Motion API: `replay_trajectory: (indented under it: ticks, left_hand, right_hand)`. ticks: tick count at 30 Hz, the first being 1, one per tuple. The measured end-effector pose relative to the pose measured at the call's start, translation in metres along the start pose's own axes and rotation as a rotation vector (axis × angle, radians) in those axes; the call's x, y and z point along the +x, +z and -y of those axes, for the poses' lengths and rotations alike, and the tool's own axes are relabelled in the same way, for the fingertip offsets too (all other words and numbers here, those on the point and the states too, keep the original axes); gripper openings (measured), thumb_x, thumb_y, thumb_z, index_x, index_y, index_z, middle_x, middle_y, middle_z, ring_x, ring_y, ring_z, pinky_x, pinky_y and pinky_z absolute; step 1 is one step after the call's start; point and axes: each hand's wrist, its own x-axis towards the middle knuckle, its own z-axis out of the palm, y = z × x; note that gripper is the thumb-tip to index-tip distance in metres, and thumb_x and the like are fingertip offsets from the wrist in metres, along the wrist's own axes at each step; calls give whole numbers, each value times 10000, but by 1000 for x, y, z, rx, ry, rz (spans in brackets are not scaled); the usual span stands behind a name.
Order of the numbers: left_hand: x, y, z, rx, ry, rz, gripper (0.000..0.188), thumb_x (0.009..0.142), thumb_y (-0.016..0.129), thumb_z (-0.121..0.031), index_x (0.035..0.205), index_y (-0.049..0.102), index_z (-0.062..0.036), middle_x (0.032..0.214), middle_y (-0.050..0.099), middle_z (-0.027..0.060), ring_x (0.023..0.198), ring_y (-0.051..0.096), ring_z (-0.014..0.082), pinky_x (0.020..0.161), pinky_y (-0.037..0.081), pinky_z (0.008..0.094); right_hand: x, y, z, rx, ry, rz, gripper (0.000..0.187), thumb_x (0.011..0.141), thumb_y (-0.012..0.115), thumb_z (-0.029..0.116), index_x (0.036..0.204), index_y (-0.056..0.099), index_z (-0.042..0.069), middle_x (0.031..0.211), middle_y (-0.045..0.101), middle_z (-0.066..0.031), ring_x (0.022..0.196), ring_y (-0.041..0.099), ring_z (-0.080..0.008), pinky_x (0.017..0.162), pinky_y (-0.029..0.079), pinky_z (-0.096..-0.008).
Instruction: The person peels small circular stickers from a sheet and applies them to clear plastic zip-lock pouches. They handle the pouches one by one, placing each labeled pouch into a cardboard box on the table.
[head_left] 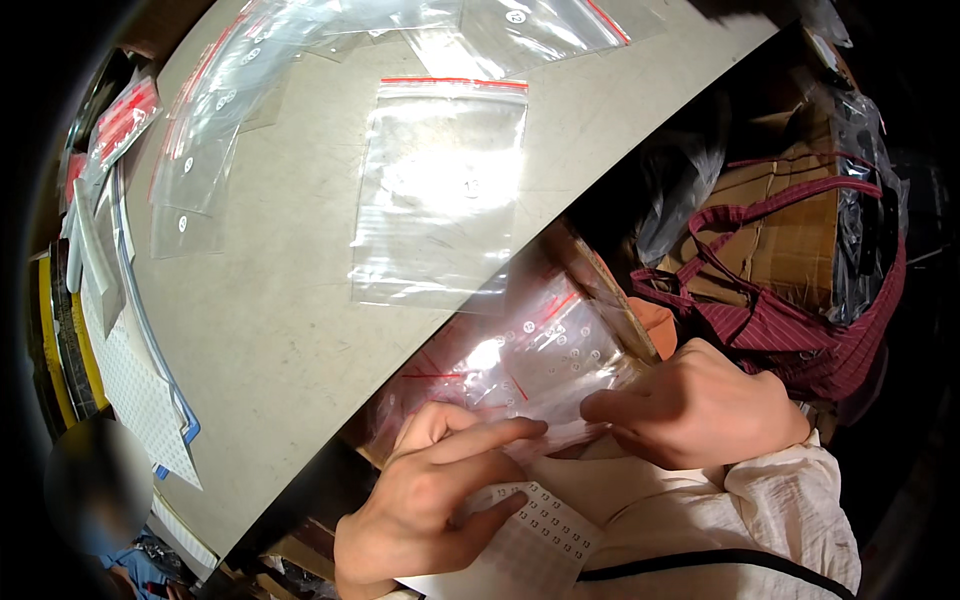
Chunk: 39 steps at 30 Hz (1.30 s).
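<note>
My left hand (425,490) holds a white sheet of small printed stickers (545,535) under its thumb, low in the view. Its index finger stretches to the right, over clear zip bags (540,350) with red seal lines and round white stickers. These bags lie piled in a cardboard box (610,290) below the table edge. On the right, my right hand (700,405) is closed, its thumb and forefinger pinched at the near right of the pile. Whatever those fingers hold is hidden. One clear zip bag (430,240) with a red seal lies flat on the table, its near corner past the edge.
Overlapping zip bags (225,110) with round stickers curve along the grey table's (280,300) far left. At the left edge lie sticker sheets (145,385) and a blue-edged board (185,415). A maroon striped bag (790,340) rests by cardboard (780,230) on the right.
</note>
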Motion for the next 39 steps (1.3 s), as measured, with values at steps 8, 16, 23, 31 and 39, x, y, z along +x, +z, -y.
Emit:
replay_trajectory:
  ticks: [8, 16, 23, 31, 39]
  left_hand:
    - [-13, -6, -2, 16, -61, -174, 294, 551, 837, -32, 831, 751, -15, 1348, 666, 193, 1144, 583, 320, 1006, 406, 392]
    - [-30, -16, -4, -194, -108, -313, 191, 725, 826, -58, 895, 759, -4, 1352, 640, 260, 1011, 681, 267, 903, 491, 333]
    - [-33, -8, -9, -384, -110, -401, 156, 766, 803, -49, 898, 754, 18, 1322, 662, 250, 1089, 657, 235, 955, 471, 336]
    - [-44, -4, -20, -847, -120, -268, 181, 746, 737, 84, 926, 745, 73, 1165, 730, 194, 1265, 613, 296, 1055, 440, 365]
    - [-44, 14, -29, -987, -399, -463, 159, 764, 748, -3, 905, 740, 71, 837, 739, 141, 760, 690, 169, 724, 522, 264]
  right_hand:
    - [-2, -5, -6, -31, 131, -95, 107, 880, 691, 146, 950, 648, 77, 652, 609, -125, 604, 637, -347, 544, 502, -445]
    - [9, -16, -12, 389, 186, -378, 56, 920, 702, 82, 937, 708, 29, 688, 665, -56, 540, 602, -130, 526, 459, -289]
    - [17, -33, -18, 987, 232, -241, 195, 989, 685, 94, 1093, 732, -64, 786, 678, 18, 624, 541, -16, 534, 415, -205]
    - [30, 2, 2, -284, -589, -657, 458, 652, 723, 69, 1105, 792, 55, 566, 432, 30, 441, 439, -139, 427, 331, -294]
    - [38, 16, 7, -383, -725, -566, 444, 657, 773, 131, 1096, 800, 68, 569, 339, 47, 452, 373, -110, 425, 269, -277]
